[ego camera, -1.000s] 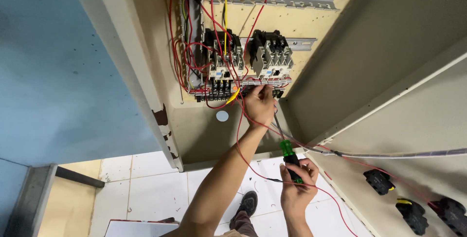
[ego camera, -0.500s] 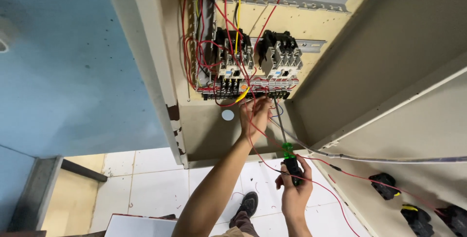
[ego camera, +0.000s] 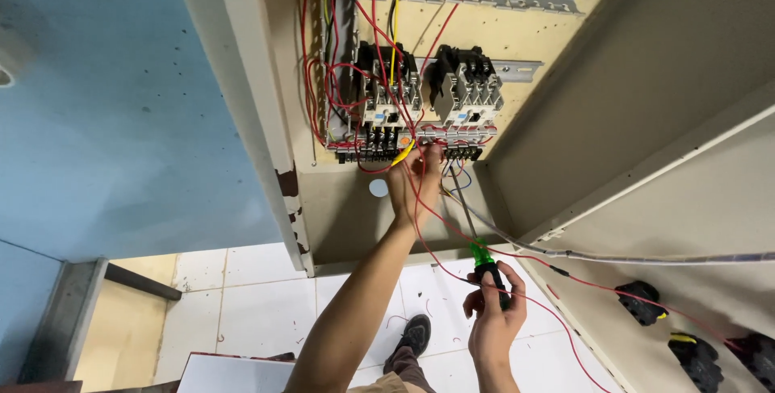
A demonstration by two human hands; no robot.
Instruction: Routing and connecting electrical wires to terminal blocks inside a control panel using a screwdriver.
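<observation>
Left hand [ego camera: 416,179] raised into the open electrical cabinet [ego camera: 565,159], fingers curled and pinched around a red wire [ego camera: 420,215] right below the terminal row [ego camera: 408,149] under the two contactors [ego camera: 428,90]. Fingertips touch the lower edge of that row; which terminal they meet cannot be told.

Right hand [ego camera: 492,316] lower and nearer the body, closed around the black and green handle of a screwdriver [ego camera: 484,268]. The shaft runs up and to the left from the handle, its tip ending just beside the left hand, close under the terminals. The red wire loops down from the left hand, passes the screwdriver handle and trails off to the lower right.

Cabinet door [ego camera: 686,223] stands open at right, with black fittings [ego camera: 642,303] on it. White tiled floor [ego camera: 242,296] and a dark shoe [ego camera: 416,335] below.
</observation>
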